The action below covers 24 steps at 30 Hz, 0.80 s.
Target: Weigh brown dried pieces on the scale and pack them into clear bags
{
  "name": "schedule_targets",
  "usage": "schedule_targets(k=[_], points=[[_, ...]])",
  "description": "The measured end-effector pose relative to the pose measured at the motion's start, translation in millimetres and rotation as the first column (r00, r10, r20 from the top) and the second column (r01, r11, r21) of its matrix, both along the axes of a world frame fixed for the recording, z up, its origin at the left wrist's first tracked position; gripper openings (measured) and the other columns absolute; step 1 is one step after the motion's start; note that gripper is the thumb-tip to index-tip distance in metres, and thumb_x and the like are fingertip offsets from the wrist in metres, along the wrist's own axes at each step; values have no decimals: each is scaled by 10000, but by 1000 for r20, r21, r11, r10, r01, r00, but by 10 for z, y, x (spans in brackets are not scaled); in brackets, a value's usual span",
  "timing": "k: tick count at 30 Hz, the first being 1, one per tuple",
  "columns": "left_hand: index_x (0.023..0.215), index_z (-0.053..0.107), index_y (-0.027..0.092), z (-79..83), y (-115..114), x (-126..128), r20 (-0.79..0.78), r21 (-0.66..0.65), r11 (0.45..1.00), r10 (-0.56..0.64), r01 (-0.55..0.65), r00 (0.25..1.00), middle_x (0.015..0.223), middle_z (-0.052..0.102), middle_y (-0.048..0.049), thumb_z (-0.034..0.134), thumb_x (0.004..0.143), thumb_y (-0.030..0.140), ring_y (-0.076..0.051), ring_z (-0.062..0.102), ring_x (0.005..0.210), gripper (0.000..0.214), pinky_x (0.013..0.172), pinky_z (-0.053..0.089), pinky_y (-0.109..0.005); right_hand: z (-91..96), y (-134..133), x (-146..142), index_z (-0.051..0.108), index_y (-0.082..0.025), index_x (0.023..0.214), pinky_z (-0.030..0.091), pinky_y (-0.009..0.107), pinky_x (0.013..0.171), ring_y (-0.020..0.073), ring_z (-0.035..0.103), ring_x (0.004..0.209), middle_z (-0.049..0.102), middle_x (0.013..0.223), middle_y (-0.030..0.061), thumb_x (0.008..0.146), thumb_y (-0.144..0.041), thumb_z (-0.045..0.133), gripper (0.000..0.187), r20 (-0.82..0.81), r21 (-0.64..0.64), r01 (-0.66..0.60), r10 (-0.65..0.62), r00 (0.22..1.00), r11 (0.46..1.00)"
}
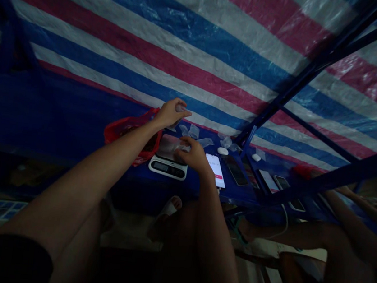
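My left hand (171, 111) is raised above the table, fingers closed on a small clear plastic bag (180, 109). My right hand (192, 153) rests lower, fingers pinched on another small clear bag (178, 146) over the tray of a white digital kitchen scale (168, 166). A red plastic bag (126, 131) lies just left of the scale, under my left forearm. More small clear bags (192, 132) lie on the blue table behind my hands.
A lit phone (215, 169) lies right of the scale, then several dark phones (236, 170) in a row. White earbud cases (223, 151) sit behind them. Blue metal bars (319, 65) cross at right. Another person's arm (355, 201) reaches in from the right. Striped tarpaulin (152, 42) hangs behind.
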State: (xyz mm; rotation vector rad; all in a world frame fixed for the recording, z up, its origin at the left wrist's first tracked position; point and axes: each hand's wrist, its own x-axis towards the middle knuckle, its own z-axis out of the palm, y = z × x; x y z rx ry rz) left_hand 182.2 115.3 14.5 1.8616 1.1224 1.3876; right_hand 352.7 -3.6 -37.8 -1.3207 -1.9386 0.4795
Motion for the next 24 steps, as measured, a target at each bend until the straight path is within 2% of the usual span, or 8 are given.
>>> schedule_targets(k=[3,6,10,15,19,21,24], points=[[1050,677,198,-112,121,154,-26,5,999,51,-51,998,1087,790,-66,889,813,381,-225,714,988,366,894,538,-332,5,-27,-38,750,-186,1227,610,503,1007,308,757,1110,798,1185,137,796,-216,785,433,19,6,-13,13,1000,1000],[982,635,208,-261,178,238,-84,-65,995,66,-72,994,1056,789,-89,934,752,335,-255,723,1011,398,898,542,-350,9,-44,-54,762,-192,1221,619,485,981,301,758,1081,799,1193,135,817,-227,797,408,36,7,-24,24,999,1000],[1061,623,201,-391,244,234,-77,-178,984,7,-21,997,1041,789,-91,925,730,263,-250,745,989,452,897,555,-357,27,-54,-30,771,-186,1227,599,501,1030,304,749,1102,800,1201,132,822,-213,801,406,69,37,-48,46,997,998],[1126,658,193,-367,290,149,63,-201,976,-71,83,995,1117,782,-99,886,726,230,-246,743,1060,462,912,579,-361,24,-54,8,755,-197,1263,597,482,1036,281,754,1107,797,1183,111,831,-181,778,433,42,43,-70,68,997,997],[1185,675,171,-338,217,126,175,-249,937,-206,246,963,1128,775,-101,881,690,220,-229,745,1027,539,907,588,-364,30,-62,-12,753,-193,1268,611,476,1009,282,763,1096,802,1199,121,833,-173,773,436,20,25,-75,75,997,997],[1219,686,169,-339,182,132,220,-228,920,-269,318,938,1176,766,-108,864,706,249,-222,743,1034,549,912,589,-364,49,-72,-31,759,-189,1256,604,485,1029,289,761,1115,805,1207,123,837,-168,762,420,25,38,-91,90,996,995],[1127,727,169,-345,170,123,133,-209,924,-297,319,946,1125,775,-97,875,655,215,-247,734,1072,497,982,578,-399,67,-80,-48,761,-175,1259,589,498,1062,300,757,1141,803,1232,134,831,-149,739,428,43,45,-109,107,993,993]])
